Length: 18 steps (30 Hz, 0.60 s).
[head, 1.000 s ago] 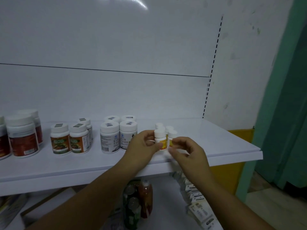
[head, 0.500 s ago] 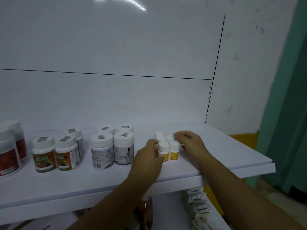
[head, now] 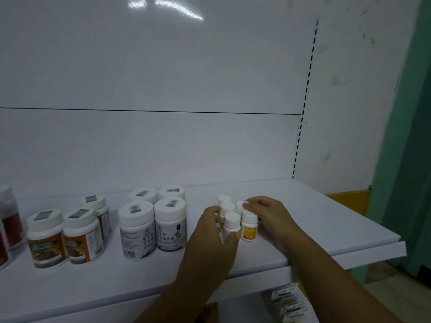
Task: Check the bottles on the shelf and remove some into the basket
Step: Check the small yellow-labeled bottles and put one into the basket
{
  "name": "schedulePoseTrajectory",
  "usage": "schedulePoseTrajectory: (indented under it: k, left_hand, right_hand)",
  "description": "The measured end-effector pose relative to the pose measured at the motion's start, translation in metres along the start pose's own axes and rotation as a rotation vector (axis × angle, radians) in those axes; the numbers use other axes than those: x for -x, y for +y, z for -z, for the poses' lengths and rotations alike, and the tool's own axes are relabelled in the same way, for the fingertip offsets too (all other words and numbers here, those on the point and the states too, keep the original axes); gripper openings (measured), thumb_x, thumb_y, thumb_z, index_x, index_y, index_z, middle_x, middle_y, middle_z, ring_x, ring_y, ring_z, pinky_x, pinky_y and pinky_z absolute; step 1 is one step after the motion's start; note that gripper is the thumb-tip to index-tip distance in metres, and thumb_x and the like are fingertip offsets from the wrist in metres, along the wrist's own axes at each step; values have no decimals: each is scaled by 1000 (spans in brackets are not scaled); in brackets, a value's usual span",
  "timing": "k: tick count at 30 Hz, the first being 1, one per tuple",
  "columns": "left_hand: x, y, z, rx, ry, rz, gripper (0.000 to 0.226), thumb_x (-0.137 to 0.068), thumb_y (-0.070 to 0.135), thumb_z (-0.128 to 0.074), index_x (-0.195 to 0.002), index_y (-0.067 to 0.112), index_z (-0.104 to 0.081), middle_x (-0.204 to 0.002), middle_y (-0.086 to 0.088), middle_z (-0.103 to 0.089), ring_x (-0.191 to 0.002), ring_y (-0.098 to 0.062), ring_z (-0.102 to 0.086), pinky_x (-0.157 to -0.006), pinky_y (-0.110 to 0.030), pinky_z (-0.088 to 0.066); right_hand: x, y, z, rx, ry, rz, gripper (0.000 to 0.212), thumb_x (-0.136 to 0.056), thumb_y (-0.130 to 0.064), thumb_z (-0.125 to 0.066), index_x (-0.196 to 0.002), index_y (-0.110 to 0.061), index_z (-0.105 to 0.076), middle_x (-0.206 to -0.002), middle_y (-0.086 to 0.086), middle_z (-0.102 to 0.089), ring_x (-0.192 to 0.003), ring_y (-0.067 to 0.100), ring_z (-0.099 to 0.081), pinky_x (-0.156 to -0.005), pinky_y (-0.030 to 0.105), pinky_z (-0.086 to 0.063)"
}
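Several small white bottles with yellow labels (head: 249,227) stand in a tight cluster on the white shelf (head: 331,231), right of centre. My left hand (head: 207,241) wraps the front-left small bottle (head: 231,223), thumb in front and fingers behind. My right hand (head: 270,215) comes in from the right, its fingertips curled over the cap of a rear small bottle (head: 239,205) beside the front-right one. All the bottles stand upright on the shelf. No basket is in view.
Left of the cluster stand larger white jars (head: 137,231), then jars with orange-green labels (head: 46,241) and red-labelled jars (head: 10,222) at the far left. Small boxes (head: 289,304) lie on the shelf below. A green wall (head: 408,159) closes the right side.
A second ago both hands held small bottles near the shelf's front edge. The bottles now stand in the cluster, and both hands have stayed closed around it.
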State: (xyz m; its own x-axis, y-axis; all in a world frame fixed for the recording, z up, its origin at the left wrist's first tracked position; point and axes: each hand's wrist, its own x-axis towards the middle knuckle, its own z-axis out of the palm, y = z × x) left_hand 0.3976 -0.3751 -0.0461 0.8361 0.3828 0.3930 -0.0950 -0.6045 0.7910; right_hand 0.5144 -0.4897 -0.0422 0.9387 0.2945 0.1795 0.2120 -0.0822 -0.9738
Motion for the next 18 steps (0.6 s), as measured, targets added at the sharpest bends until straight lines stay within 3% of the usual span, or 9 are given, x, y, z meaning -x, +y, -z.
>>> schedulePoseTrajectory:
  k: [6,11,14,18]
  left_hand:
    - [2,-4,-2,-8,-21,-71,45,-87,26,-59,-127,26,-38,-108,16,-47,-99,-2,-50,-91,-20,-45]
    - [1,-7,-4,-21,-28,-62,50,-88,25,-58,-131,27,-35,-127,8,-52,-107,-6,-50,-98,-26,-45]
    - [0,-9,-5,-47,-23,-64,48,-87,26,-58,-129,28,-35,-128,7,-52,-102,-6,-50,-94,-23,-44]
    - [0,-10,-6,-63,-38,-59,49,-87,28,-57,-130,29,-33,-130,6,-52,-111,-12,-53,-96,-26,-43]
  right_hand:
    - [5,-3,3,-18,-38,29,10,-89,-21,-61,-93,-22,-70,-99,-5,-70,-93,13,-64,-78,24,-51]
    - [9,-7,-2,34,-95,13,12,-92,-28,-56,-87,-27,-68,-97,-5,-70,-93,16,-65,-78,24,-52]
    - [9,-10,-2,76,-109,-9,12,-92,-28,-56,-91,-24,-67,-100,-2,-70,-94,18,-64,-83,27,-51]
    - [7,-17,-2,38,-83,-88,14,-89,-21,-62,-96,-12,-70,-100,7,-70,-90,20,-64,-79,28,-51]
